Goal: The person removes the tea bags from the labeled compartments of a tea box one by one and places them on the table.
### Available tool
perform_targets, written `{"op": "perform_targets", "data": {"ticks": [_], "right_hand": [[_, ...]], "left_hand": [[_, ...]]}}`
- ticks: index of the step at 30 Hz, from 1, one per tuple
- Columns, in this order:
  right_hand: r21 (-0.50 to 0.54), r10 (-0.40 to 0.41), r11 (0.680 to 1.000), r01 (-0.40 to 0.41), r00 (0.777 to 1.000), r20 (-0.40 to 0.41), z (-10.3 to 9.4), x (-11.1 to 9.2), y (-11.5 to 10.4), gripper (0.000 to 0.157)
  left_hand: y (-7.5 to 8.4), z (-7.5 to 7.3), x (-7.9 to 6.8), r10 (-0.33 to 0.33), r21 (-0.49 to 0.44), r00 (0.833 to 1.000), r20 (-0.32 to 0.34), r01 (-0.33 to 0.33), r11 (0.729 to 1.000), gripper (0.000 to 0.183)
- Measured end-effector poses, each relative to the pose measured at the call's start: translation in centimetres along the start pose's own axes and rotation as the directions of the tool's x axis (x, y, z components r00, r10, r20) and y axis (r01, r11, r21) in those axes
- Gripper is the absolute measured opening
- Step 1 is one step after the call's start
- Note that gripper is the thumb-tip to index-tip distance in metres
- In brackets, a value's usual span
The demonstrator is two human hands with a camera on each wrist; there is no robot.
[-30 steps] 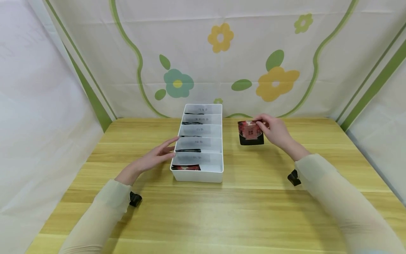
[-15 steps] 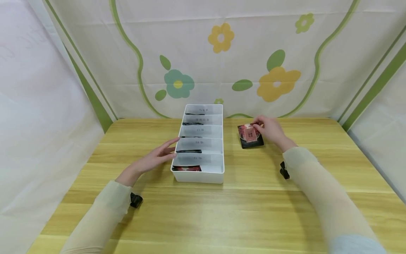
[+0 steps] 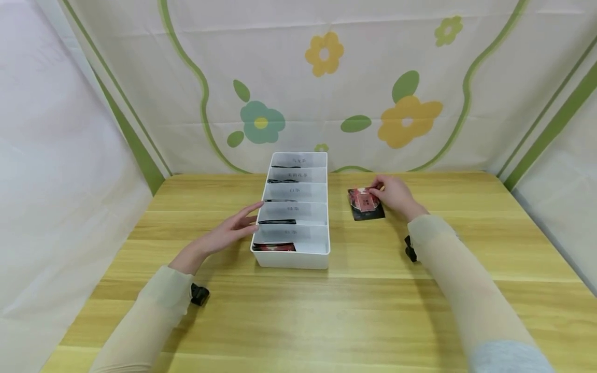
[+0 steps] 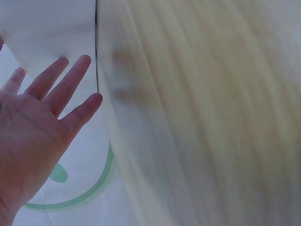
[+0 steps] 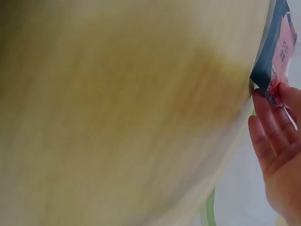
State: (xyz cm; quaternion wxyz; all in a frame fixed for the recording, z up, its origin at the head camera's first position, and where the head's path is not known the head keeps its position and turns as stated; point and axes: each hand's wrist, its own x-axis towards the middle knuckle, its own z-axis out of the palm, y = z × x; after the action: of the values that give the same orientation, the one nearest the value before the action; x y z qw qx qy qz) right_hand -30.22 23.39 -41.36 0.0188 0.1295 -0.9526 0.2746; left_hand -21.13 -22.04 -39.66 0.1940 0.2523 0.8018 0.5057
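Note:
In the head view, a red and black tea sachet lies at or just above the table, right of a white divided box. My right hand pinches its upper right corner between thumb and fingers. The right wrist view shows the thumb on the printed face of the sachet and fingers behind it. On the box's left wall rests my left hand, fingers extended and spread. Its palm fills the left of the left wrist view. Red sachets stand in the box's nearest compartment, at its left side.
Dark sachets sit along the left of the farther compartments, whose dividers bear printed labels. The wooden table ends at a flowered cloth backdrop. White cloth hangs on the left side.
My right hand has lowered the sachet toward the table, tilting it from near upright to nearly flat, and drawn slightly left and nearer. My left hand stays on the box.

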Motion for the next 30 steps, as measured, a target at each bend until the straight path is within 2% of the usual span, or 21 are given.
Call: {"op": "perform_targets", "data": {"ticks": [6,17,30], "right_hand": [[-0.024,0.023,0.999,-0.022,0.999,0.038,0.2,0.3,0.0,0.012],[-0.056,0.083,0.995,-0.080,0.995,0.060,0.3,1.1,0.2,0.017],[-0.070,0.089,0.994,-0.084,0.994,0.069,0.6,1.6,0.3,0.018]], "left_hand": [[-0.2,-0.2,-0.3,0.002,0.002,1.000,-0.007,-0.002,1.000,0.061],[0.1,-0.3,-0.3,-0.009,0.017,1.000,-0.011,0.009,1.000,0.061],[0.0,-0.1,-0.1,-0.013,-0.007,1.000,0.008,0.013,1.000,0.061]]}}
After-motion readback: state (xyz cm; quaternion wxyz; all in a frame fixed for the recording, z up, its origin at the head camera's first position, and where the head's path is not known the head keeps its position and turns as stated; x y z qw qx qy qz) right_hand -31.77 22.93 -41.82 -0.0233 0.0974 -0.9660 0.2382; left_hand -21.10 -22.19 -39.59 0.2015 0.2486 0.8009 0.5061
